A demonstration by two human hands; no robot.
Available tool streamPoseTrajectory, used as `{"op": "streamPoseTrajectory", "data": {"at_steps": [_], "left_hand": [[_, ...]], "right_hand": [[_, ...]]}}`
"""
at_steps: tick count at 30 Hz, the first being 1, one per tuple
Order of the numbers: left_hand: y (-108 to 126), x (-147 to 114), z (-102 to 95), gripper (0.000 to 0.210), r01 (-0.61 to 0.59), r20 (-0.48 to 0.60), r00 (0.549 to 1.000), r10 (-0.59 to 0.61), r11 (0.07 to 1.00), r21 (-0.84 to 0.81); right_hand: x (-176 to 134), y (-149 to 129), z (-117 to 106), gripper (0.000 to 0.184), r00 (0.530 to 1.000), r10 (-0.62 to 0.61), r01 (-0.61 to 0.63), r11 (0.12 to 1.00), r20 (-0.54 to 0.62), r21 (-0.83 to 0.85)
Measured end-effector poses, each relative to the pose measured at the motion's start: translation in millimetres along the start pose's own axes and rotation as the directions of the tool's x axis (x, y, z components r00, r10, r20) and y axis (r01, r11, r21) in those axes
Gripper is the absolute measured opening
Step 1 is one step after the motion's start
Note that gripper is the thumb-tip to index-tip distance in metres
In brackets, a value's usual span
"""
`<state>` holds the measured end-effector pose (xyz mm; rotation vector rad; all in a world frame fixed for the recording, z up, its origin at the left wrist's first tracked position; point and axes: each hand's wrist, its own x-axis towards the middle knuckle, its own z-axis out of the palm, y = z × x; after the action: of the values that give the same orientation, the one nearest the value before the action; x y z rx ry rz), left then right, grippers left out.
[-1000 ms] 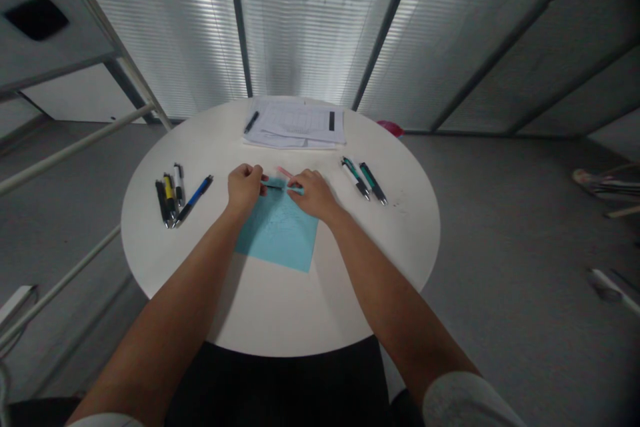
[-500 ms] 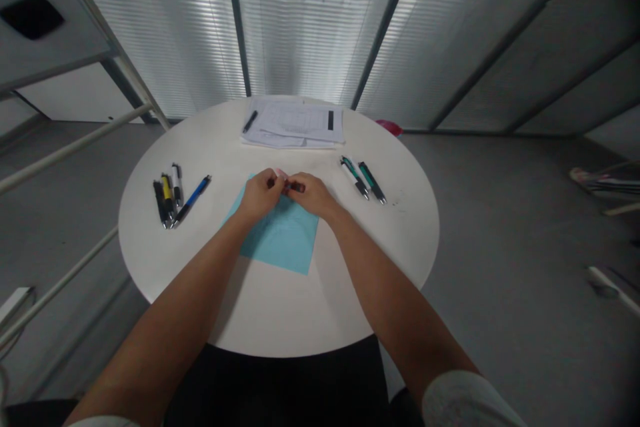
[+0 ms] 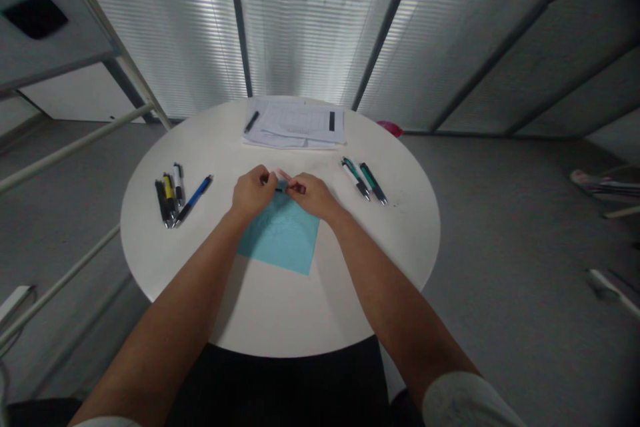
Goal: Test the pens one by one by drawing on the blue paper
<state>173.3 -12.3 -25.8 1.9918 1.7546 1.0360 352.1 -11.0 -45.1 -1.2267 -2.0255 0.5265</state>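
Observation:
Over the upper part of a light blue sheet of paper (image 3: 280, 240), my two hands work close together. My left hand (image 3: 254, 192) is closed in a pinch, with a small dark piece (image 3: 279, 190) at its fingertips. My right hand (image 3: 313, 193) is also pinched shut, and a slender pale pink piece (image 3: 283, 175) shows by its fingertips. Both pieces are too small and too covered by fingers to name. The sheet lies flat on the white round table (image 3: 280, 320), with its upper left part under my left hand.
On the left lie a blue pen (image 3: 194, 200), a yellow pen (image 3: 169, 192), a white pen (image 3: 178, 183) and a black pen (image 3: 162, 203). Two green pens (image 3: 373, 183) (image 3: 356, 178) lie right. Printed papers (image 3: 300, 125) with a dark pen (image 3: 251, 121) are at the back.
My left hand has shifted slightly left, away from my right hand. The gap between the fingertips is wider, and more of the dark and pink pieces shows.

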Motion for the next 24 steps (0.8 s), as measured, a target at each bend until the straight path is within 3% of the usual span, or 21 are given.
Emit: {"op": "streamPoseTrajectory", "data": {"at_steps": [7, 24], "left_hand": [[-4.4, 1.1, -1.0, 0.021, -0.154, 0.133, 0.982, 0.131, 0.972, 0.176], [-5.4, -0.4, -0.6, 0.025, -0.166, 0.189, 0.974, 0.122, 0.957, 0.238]], "right_hand": [[-0.5, -2.7, -2.8, 0.007, 0.996, -0.043, 0.055, 0.987, 0.083, -0.153], [-0.9, -3.5, -2.7, 0.008, 0.994, -0.041, 0.061, 0.974, 0.096, -0.219]]}}
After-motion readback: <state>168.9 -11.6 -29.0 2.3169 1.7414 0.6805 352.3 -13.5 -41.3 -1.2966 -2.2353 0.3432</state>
